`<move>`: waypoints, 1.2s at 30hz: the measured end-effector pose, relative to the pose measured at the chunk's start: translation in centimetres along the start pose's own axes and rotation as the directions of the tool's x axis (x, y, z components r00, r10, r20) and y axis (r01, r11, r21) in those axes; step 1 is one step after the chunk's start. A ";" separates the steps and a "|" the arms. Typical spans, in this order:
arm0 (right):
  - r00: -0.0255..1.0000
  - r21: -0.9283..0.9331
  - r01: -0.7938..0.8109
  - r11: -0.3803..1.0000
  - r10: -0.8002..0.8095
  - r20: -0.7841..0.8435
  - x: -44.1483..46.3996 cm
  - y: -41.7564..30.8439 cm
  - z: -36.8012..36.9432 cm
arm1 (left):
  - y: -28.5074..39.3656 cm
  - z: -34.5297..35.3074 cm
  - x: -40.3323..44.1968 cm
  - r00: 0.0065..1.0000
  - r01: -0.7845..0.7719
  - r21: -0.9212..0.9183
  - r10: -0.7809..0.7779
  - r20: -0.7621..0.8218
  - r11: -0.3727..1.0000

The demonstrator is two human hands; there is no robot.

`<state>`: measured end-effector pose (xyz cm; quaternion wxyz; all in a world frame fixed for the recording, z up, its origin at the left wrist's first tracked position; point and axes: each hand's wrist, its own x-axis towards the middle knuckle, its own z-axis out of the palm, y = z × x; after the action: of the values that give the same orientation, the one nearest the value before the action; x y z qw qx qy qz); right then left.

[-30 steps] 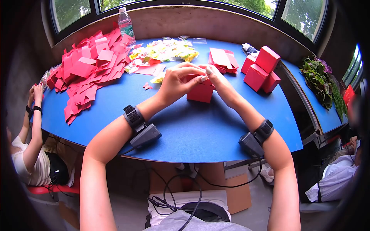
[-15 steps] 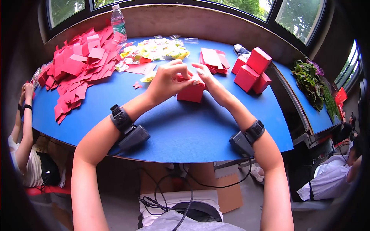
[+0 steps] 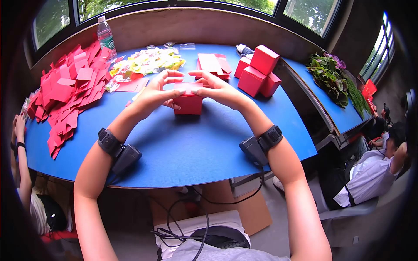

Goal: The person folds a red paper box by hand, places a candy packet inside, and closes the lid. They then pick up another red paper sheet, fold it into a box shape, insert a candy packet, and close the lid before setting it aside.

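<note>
Red box [image 3: 188,105] between the person's left hand [image 3: 151,96] and right hand [image 3: 224,93], fingers spread wide, thumbs at its top; uneven thumb pressure could, I judge, dent it.

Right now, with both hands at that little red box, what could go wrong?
Pressing too hard with the left hand or right hand might crease the red box, whose top the thumbs are at. The uppermost stacked box rests on other boxes, so a bump could topple it.
</note>
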<state>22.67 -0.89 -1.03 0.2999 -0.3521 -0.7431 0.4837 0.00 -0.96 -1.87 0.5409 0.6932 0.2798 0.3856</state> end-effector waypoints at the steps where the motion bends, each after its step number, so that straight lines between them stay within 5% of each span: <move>1: 1.000 -0.098 0.018 0.995 -0.016 0.019 -0.1 -0.3 0.1 | 0.0 0.1 -0.1 0.999 0.016 -0.041 -0.017 -0.035 0.999; 3: 0.998 -0.171 0.055 0.984 -0.060 -0.023 -0.3 -0.5 0.5 | 0.1 0.2 -0.2 0.998 0.063 -0.010 -0.063 0.001 0.998; 5: 0.982 -0.476 0.182 0.861 -0.184 0.044 -0.2 -0.2 0.1 | -0.2 0.5 0.0 0.995 0.098 0.071 -0.096 -0.037 0.993; 7: 0.993 -0.600 0.086 0.795 -0.114 -0.009 -0.8 -1.2 -0.9 | -0.7 0.5 0.3 0.995 0.071 0.014 -0.070 -0.065 0.997; 9: 0.991 -0.693 -0.114 0.712 0.133 -0.025 -1.8 -3.2 -2.1 | 0.0 0.4 0.1 0.995 0.077 0.060 -0.073 -0.069 0.995; 11: 0.978 -0.802 -0.141 0.580 0.206 -0.023 -3.2 -4.0 -4.1 | -0.1 0.2 0.0 0.996 0.077 0.068 -0.073 -0.058 0.995; 17: 0.686 -0.568 -0.689 0.450 0.658 -0.311 -8.1 -5.8 -9.0 | -0.3 0.6 0.1 0.989 0.146 0.109 -0.149 0.020 0.983; 23: 0.565 -0.395 -0.824 0.407 0.645 -0.514 -11.7 -6.4 -11.0 | -0.6 0.5 0.1 0.991 0.124 0.192 -0.131 0.019 0.974; 30: 0.618 -0.217 -0.764 0.607 0.594 -0.514 -11.7 -3.3 -13.4 | -1.4 -0.1 0.5 0.996 0.032 0.167 -0.016 -0.092 0.985; 36: 0.574 -0.230 -0.792 0.566 0.559 -0.599 -10.8 -3.6 -12.5 | -0.7 -0.1 0.4 0.989 0.015 0.105 0.001 -0.150 0.994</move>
<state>37.84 -4.31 5.55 0.1542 -0.7827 -0.5415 0.2655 0.20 -0.42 -2.42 0.4820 0.6889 0.3424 0.4194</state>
